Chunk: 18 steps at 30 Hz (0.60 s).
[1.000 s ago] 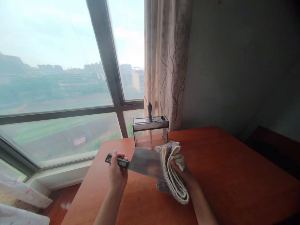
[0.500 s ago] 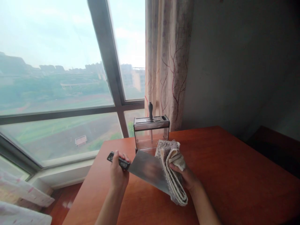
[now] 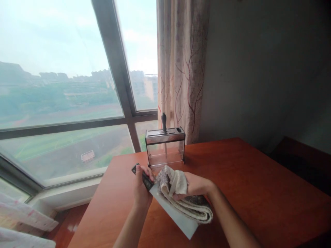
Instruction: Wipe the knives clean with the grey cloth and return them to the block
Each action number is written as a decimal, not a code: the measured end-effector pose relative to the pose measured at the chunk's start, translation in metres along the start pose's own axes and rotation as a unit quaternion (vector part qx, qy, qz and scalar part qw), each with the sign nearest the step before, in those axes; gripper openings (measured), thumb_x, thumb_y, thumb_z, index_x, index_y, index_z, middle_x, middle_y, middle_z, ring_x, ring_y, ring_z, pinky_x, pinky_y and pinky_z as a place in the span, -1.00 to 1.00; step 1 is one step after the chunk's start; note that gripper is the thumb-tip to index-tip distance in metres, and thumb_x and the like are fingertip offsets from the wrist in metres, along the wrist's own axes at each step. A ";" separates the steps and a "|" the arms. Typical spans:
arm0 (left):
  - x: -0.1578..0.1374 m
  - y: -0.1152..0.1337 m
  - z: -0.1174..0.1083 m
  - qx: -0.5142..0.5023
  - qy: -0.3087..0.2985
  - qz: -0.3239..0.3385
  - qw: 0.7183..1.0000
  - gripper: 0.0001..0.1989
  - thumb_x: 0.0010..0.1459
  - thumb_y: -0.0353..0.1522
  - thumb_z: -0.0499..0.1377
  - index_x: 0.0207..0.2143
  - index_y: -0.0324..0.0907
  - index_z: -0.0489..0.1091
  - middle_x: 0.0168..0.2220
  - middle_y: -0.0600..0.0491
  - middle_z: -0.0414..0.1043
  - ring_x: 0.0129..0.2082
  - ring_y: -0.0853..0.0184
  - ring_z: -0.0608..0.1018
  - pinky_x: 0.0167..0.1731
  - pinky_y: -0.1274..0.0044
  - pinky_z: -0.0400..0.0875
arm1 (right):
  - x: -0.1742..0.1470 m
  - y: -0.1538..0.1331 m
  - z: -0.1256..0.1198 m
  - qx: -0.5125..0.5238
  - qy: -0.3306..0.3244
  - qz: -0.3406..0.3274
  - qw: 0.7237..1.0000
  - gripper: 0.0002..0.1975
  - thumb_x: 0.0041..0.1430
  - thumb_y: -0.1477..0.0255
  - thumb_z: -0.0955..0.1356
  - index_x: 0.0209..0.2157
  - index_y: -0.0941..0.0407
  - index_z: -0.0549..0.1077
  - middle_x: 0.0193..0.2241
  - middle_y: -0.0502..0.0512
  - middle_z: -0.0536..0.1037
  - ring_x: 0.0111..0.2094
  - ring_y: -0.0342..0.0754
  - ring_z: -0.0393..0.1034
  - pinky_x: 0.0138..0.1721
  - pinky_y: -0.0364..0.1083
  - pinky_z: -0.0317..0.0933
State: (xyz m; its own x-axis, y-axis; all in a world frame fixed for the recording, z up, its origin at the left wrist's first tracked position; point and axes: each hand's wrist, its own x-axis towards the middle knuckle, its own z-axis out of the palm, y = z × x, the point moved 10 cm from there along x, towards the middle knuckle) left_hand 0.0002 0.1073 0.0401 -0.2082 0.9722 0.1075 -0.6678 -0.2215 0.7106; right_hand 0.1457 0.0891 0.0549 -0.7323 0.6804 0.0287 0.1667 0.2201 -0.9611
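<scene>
A cleaver with a broad metal blade and a black handle is held over the table, its blade slanting down to the right. My left hand is closed round the handle. My right hand grips a thick folded cloth, white and greyish-brown, pressed against the blade close to the handle. The cloth hides much of the blade's upper part. Some fingers of my right hand are tucked behind the folds.
A clear-sided knife block stands at the table's far edge with one dark-handled tool upright in it. Beneath my hands spreads the reddish-brown wooden table. A large window and a patterned curtain rise behind.
My right hand has brought the cloth leftward along the blade, from near its far end to beside the handle. My left hand and the cleaver have shifted right, and the blade has tilted more steeply.
</scene>
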 end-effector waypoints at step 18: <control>0.024 0.044 0.000 0.037 0.066 0.099 0.992 -0.66 0.17 -0.16 0.11 -0.57 -0.17 0.23 -0.71 0.19 0.21 -0.69 0.47 0.25 -0.62 0.63 0.23 | -0.002 -0.007 -0.008 -0.046 0.157 -0.033 0.986 -0.59 -0.04 0.27 0.47 -0.13 0.11 0.50 -0.16 0.07 0.58 -0.16 0.06 0.47 -0.12 -0.04 0.34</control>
State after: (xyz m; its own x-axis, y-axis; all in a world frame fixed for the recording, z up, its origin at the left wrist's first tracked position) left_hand -0.0338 0.1206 0.0735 -0.4248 0.8908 0.1614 -0.5507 -0.3958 0.7349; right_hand 0.1517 0.0918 0.0642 -0.5057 0.8421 0.1873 0.1952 0.3232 -0.9260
